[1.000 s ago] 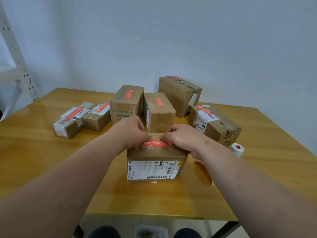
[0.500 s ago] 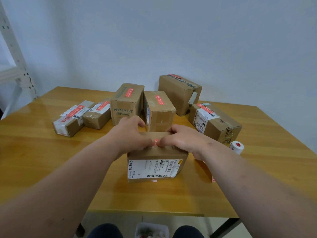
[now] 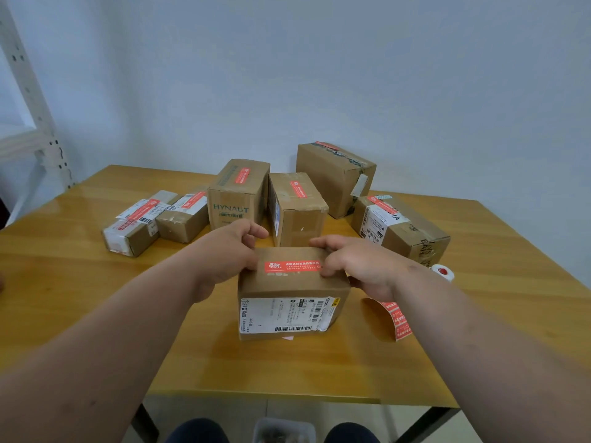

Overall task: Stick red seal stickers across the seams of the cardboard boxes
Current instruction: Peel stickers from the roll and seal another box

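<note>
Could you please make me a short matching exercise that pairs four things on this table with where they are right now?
Things:
1. HYNAUT box
2. near box
3. sticker roll
4. sticker strip

Places:
A. between the left hand and the right hand, a red seal sticker on top
B. lying flat on the table, right of the near box
C. back row, left of a plain brown box
D. right side, beside the box with dark handwriting

Pairs: 1-C, 2-A, 3-D, 4-B

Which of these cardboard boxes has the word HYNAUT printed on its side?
The upright box in the back row, just left of centre; no other box shows green lettering.
</note>
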`<state>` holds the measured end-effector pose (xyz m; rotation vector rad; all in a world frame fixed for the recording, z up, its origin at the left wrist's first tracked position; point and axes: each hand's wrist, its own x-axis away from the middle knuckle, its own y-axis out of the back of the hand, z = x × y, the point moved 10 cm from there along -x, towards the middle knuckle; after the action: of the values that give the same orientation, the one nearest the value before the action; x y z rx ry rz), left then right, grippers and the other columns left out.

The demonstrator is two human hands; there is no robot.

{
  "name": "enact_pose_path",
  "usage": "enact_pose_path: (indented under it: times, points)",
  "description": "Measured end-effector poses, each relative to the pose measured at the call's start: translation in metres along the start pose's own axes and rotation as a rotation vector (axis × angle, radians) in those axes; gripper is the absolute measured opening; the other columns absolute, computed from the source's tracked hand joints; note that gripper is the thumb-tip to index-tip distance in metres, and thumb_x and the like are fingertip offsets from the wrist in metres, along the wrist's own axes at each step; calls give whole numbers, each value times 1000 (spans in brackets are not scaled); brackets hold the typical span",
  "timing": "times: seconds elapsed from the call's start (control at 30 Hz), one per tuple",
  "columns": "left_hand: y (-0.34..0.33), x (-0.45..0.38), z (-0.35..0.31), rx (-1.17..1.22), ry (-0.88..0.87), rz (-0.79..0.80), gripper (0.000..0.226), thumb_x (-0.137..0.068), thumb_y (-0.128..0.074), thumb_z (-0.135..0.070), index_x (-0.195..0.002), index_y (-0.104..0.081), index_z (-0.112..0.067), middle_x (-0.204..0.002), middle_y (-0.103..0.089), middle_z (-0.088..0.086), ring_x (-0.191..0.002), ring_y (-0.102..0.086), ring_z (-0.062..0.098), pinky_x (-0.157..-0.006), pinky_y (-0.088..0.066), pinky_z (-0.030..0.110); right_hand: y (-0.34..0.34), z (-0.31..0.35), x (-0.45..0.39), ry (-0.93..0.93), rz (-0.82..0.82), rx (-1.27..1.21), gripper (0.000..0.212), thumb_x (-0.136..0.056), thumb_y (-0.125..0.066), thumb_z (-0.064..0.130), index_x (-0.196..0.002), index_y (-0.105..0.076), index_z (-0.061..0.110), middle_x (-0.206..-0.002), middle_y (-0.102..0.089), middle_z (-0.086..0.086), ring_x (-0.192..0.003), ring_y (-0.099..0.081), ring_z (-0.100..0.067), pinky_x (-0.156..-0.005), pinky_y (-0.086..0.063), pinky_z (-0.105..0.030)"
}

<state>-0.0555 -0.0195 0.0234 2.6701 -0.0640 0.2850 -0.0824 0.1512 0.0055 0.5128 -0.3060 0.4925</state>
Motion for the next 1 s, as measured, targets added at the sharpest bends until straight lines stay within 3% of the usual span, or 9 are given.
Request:
enact_pose_path:
  times: [0.17,0.27,0.33,0.4,0.53,0.67,0.73,0.8,1.0]
  points:
    - [1,6,2,-42,-10,34,39,-92,-62,-16,-128,-54,-28,-124,-52,-3,-110,-48,17,-96,-42,36,-7,2,14,62,178,161,88,-79,-75,6,-151,-28,26,-133,-49,5,-121,-51,-15,-104,-44,-30]
    - [-9,11,4,-228,28,175,72,-75,-79,-41,-138,-44,-32,-128,-44,-6,-116,-46,18,-106,-39,39,-9,7,17,87,202,330,101,-75,-81,4,-153,-20,26,-125,-48,14,-116,-49,-8,-100,-42,-22]
    - [-13,13,5,-354,41,239,97,-66,-86,-38,-147,-32,-34,-139,-36,-5,-121,-43,19,-109,-38,41,-6,10,15,95,173,322,99,-75,-81,6,-152,-23,26,-118,-50,18,-109,-52,-5,-93,-43,-16]
    - [-11,11,5,-389,35,239,106,-65,-89,-28,-151,-26,-34,-144,-34,-5,-124,-43,20,-111,-37,44,-1,14,13,120,129,299,96,-74,-83,11,-151,-27,26,-123,-54,13,-112,-54,-8,-102,-43,-25]
    - [-1,7,5,-239,32,219,86,-72,-83,-22,-145,-38,-31,-119,-59,-6,-106,-58,14,-110,-38,42,7,20,8,164,56,204,79,-77,-81,29,-143,-38,29,-127,-57,3,-115,-58,-16,-107,-44,-40]
    - [15,4,16,100,112,184,61,-69,-71,-54,-120,-64,-22,-105,-74,6,-105,-67,27,-103,-45,50,17,10,2,76,-12,-57,62,-71,-65,73,-115,-65,29,-104,-71,-5,-90,-63,-20,-94,-48,-41]
    - [17,2,34,272,244,158,66,-70,-67,-64,-119,-64,-19,-109,-73,10,-109,-67,33,-103,-45,51,19,3,1,9,-21,-201,52,-81,-55,72,-101,-70,27,-90,-66,-7,-72,-59,-20,-78,-44,-37]
    - [14,2,45,272,314,151,67,-76,-62,-68,-120,-63,-18,-109,-73,12,-110,-66,33,-103,-44,50,15,-2,1,-25,13,-215,45,-89,-53,64,-103,-69,25,-87,-63,-5,-63,-58,-18,-73,-41,-35]
    - [13,4,54,241,373,122,72,-82,-46,-75,-117,-64,-15,-110,-72,17,-109,-66,35,-103,-43,47,9,-15,0,-108,25,-191,47,-92,-49,62,-105,-66,21,-82,-61,-4,-61,-59,-19,-67,-43,-31]
